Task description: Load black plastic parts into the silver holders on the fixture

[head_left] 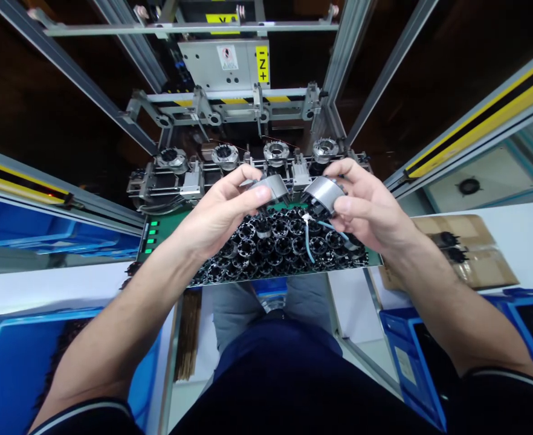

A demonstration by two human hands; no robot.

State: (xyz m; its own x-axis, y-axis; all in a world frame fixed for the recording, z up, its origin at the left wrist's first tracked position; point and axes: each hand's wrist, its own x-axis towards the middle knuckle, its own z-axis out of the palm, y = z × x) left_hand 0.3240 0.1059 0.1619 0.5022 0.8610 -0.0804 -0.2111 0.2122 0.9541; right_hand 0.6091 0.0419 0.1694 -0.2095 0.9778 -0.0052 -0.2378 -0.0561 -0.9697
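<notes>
My left hand (219, 211) pinches a grey metal stator core (276, 188) with black plastic ends between thumb and fingers. A second stator core (326, 192), tilted with its black toothed end toward the lower left, is gripped by my right hand (370, 208). The two cores are held side by side, apart, over the green work surface (169, 225). Below them stand rows of similar black-ended stator cores (247, 248). A white-tipped tool with blue handles (309, 238) lies on these rows, just under the right core.
Behind my hands, a winding machine carries several stator cores (276, 153) on fixtures under a metal bar (234, 112). Metal frame posts rise on both sides. At right lies a cardboard piece (479, 248) with black parts. Blue bins (19, 368) flank me.
</notes>
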